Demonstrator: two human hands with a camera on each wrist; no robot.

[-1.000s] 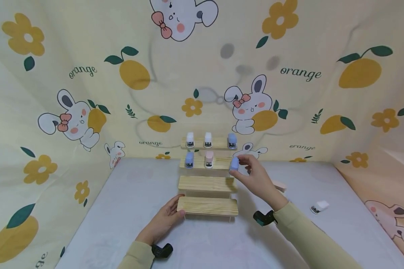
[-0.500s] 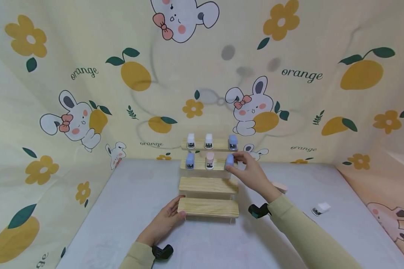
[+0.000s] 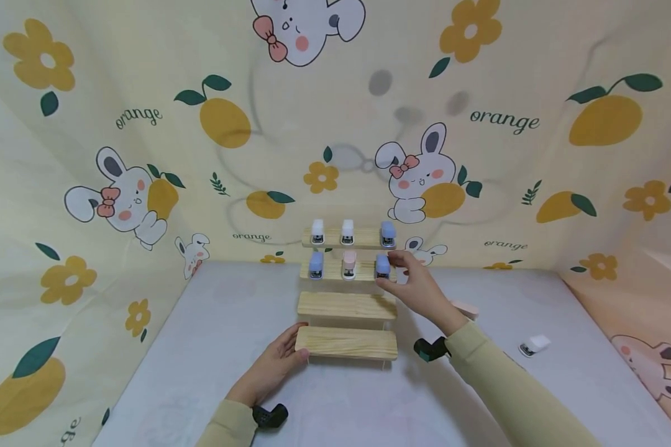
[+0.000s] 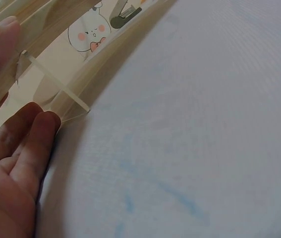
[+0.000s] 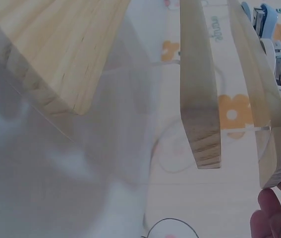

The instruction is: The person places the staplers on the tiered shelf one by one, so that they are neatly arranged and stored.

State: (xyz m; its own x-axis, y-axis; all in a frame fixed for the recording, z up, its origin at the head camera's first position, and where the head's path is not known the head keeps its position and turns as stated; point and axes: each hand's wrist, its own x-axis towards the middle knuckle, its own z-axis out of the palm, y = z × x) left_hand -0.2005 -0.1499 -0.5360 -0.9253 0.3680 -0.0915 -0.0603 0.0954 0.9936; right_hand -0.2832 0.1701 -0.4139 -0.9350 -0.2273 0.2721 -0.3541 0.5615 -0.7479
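i've got the right hand (image 3: 419, 288) up at the far end of the four-step pale wooden riser with clear acrylic sides (image 3: 346, 306), thumb and fingers pinched on a small blue mini stapler (image 3: 383, 266). the stapler sits on the second step from the top, at the right end, just ahead of the fingertips. looks seated upright but i can't tell if the grip has slackened, so i'm treating it as held.

left hand (image 3: 268, 370) is flat and relaxed, fingers straight, tips touching the near-left corner of the bottom step. the left wrist view shows the fingers (image 4: 36, 134) right against the clear side panel.

risks as i judge them:
- stapler is close to the step's right edge. if the hand drags outward when it lets go, it could tip off that end.
- just left of the fingers stands a small pink mini stapler (image 3: 348, 265), then another blue one (image 3: 315, 265). a sideways knuckle bump could topple them.
- directly above the hand, the top step carries two white mini staplers (image 3: 317, 231) (image 3: 347, 231) and a blue one (image 3: 387, 234). lifting straight up could clip that shelf.
- the riser looks light. if the left hand eases off, a nudge may slide the whole thing.

w/ the right wrist cam i mostly see step undersides, not much help.
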